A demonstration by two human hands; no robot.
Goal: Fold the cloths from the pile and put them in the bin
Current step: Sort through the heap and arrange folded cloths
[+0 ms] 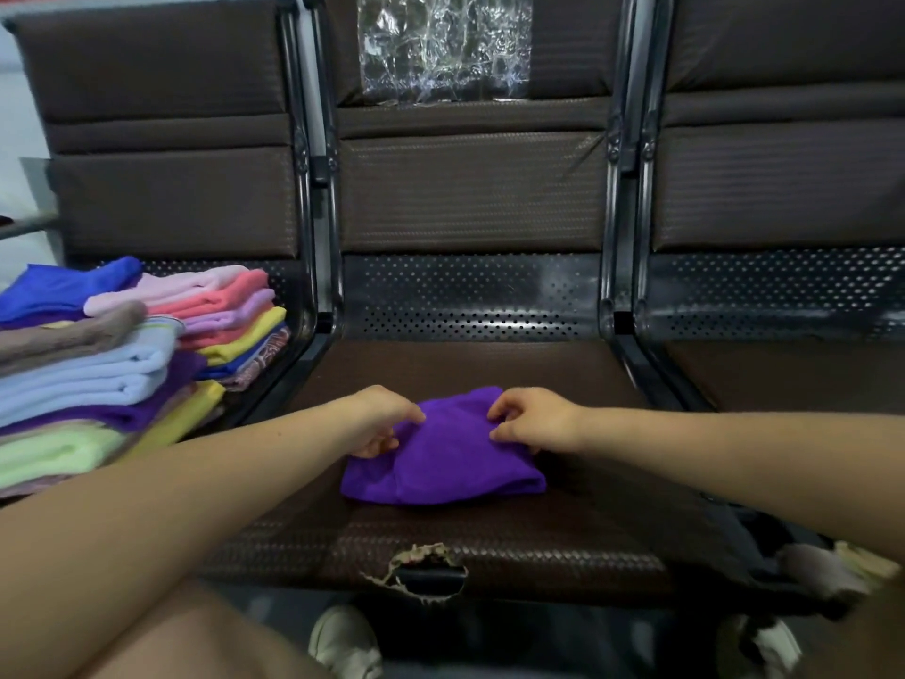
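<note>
A purple cloth [440, 458] lies folded into a small bundle on the middle seat [489, 541] of a brown bench. My left hand [382, 419] pinches its upper left edge, thumb under and fingers on top. Over on the upper right edge, my right hand [534, 419] pinches the cloth with curled fingers. A pile of cloths [112, 355] in blue, pink, yellow, purple, light blue and green fills the left seat. No bin is in view.
The bench has three brown padded seats with black metal frames [631, 355] between them. The middle seat's front edge is torn open [426, 570]. A clear plastic sheet [445, 46] hangs on the middle backrest. Shoes [343, 639] show below on the floor.
</note>
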